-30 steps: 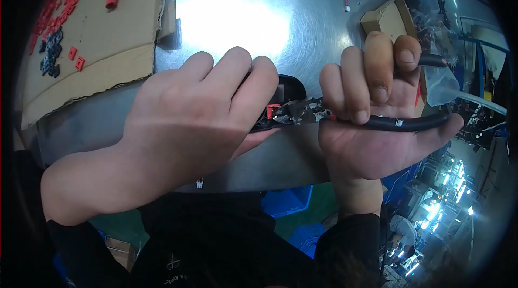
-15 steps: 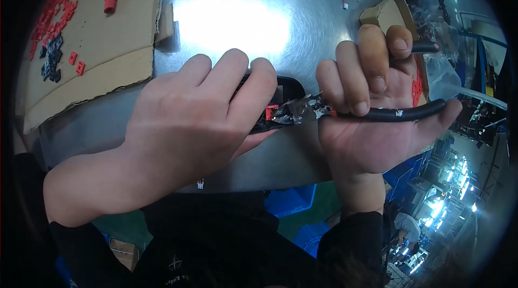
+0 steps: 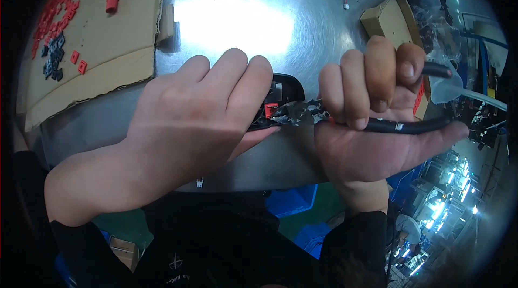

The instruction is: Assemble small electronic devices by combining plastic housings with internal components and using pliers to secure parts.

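Observation:
My left hand (image 3: 194, 107) is closed around a black plastic housing (image 3: 291, 87) and covers most of it. Inside the housing's exposed end sits a small red part (image 3: 271, 110). My right hand (image 3: 372, 126) grips a pair of pliers with black handles (image 3: 396, 126); its fingers wrap over one handle and the thumb lies along the other. The worn, dirty metal jaws (image 3: 295, 113) reach into the housing right beside the red part. Whether the jaws clamp that part, I cannot make out.
Flattened cardboard (image 3: 124, 45) at the left carries many small red pieces (image 3: 56, 18), dark pieces (image 3: 54, 56) and a red cylinder (image 3: 112, 3). A cardboard box (image 3: 389, 21) stands right on the metal table (image 3: 216, 61). A small white connector (image 3: 200, 182) lies near the front edge.
My right hand has shifted slightly down and right, its fingers curling over the handle. The pliers' jaws have tilted a little. My left hand and the housing stay nearly still.

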The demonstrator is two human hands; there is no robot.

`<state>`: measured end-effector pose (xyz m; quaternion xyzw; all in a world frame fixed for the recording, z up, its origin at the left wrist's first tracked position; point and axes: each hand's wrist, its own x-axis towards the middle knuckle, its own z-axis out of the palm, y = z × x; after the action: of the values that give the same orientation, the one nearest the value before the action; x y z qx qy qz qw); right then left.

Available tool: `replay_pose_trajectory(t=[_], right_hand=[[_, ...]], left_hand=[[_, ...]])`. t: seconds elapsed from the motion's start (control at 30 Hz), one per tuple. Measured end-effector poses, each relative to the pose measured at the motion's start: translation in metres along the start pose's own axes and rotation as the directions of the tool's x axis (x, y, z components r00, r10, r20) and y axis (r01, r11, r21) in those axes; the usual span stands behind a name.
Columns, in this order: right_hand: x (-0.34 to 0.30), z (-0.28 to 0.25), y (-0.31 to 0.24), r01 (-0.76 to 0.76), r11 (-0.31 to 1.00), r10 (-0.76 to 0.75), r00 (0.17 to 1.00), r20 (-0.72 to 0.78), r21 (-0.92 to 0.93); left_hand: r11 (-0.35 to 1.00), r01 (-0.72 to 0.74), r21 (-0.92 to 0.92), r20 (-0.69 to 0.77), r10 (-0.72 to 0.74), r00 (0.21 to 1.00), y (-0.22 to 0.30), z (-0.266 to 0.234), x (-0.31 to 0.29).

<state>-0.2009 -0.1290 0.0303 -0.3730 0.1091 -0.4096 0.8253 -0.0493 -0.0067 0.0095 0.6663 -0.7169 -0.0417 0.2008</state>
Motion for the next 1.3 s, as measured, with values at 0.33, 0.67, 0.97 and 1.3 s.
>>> replay_pose_trajectory(t=[0.33,0.67,0.97,1.3], right_hand=[[0.002,0.003,-0.001,0.058,0.995,-0.052,0.996,0.070,-0.081],[0.003,0.007,0.008,0.181,0.976,-0.195,0.975,-0.111,-0.119],[-0.010,0.027,0.021,0.390,0.880,-0.458,0.848,-0.268,-0.271],[-0.015,0.029,0.006,0.253,0.957,-0.269,0.958,-0.104,-0.145]], left_hand=[[0.993,0.103,-0.058,0.076,-0.099,0.992,0.005,-0.005,0.000],[0.994,0.097,-0.046,0.010,-0.097,0.995,0.006,0.003,0.001],[0.994,0.102,-0.031,-0.005,-0.102,0.995,0.004,0.005,-0.005],[1.000,-0.011,0.013,0.005,0.011,1.000,-0.008,-0.001,-0.013]])
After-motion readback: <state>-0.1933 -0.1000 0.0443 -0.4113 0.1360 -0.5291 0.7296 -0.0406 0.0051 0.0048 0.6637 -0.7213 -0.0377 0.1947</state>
